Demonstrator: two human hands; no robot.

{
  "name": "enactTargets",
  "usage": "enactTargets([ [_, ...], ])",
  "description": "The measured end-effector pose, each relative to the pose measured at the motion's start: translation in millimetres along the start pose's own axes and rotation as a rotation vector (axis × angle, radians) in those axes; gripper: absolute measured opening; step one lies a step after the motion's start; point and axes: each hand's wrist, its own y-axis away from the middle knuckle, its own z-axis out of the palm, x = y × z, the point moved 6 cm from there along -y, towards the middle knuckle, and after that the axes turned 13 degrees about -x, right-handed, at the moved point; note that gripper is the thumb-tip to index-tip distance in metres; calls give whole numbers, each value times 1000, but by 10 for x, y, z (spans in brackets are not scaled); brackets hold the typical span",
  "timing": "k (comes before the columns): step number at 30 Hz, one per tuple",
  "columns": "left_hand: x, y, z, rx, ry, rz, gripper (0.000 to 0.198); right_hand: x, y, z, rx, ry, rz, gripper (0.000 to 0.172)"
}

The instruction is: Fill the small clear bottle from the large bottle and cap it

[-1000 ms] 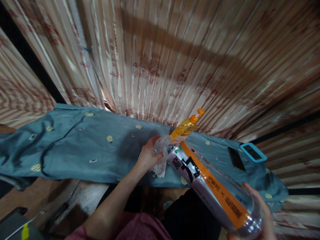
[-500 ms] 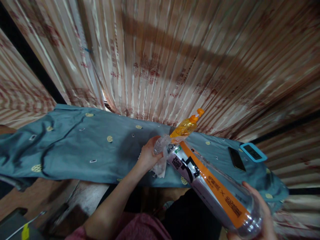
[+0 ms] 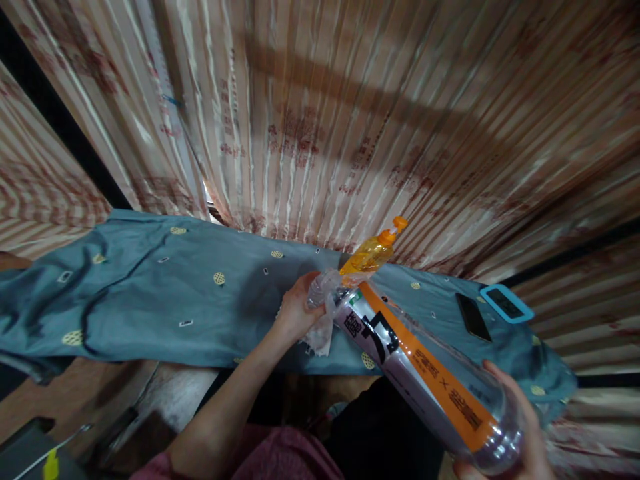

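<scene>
A large clear plastic bottle (image 3: 425, 373) with an orange and black label lies slanted across the lower right. My right hand (image 3: 520, 433) is wrapped round its base at the bottom right corner. My left hand (image 3: 295, 310) is closed on a crumpled white tissue (image 3: 320, 333) pressed against the bottle's neck end. Both sit just above the front edge of a table under a blue-grey cloth (image 3: 150, 300).
An orange squeeze bottle (image 3: 373, 253) stands behind the big bottle. A dark phone (image 3: 473, 317) and a small device in a blue case (image 3: 505, 303) lie on the cloth at the right. Striped curtains (image 3: 350, 120) hang close behind the table.
</scene>
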Motion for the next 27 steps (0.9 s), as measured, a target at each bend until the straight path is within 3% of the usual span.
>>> enactTargets([
  [10,5,-10,-8,9,-11,11,57,5,-29,-27,-12,-30,-2,111],
  [21,0,-6,-7,1,-8,4,59,-26,-22,11,-3,-4,-13,105],
  [27,0,-2,-3,-3,-2,-5,61,85,-28,-53,-15,26,-42,101],
])
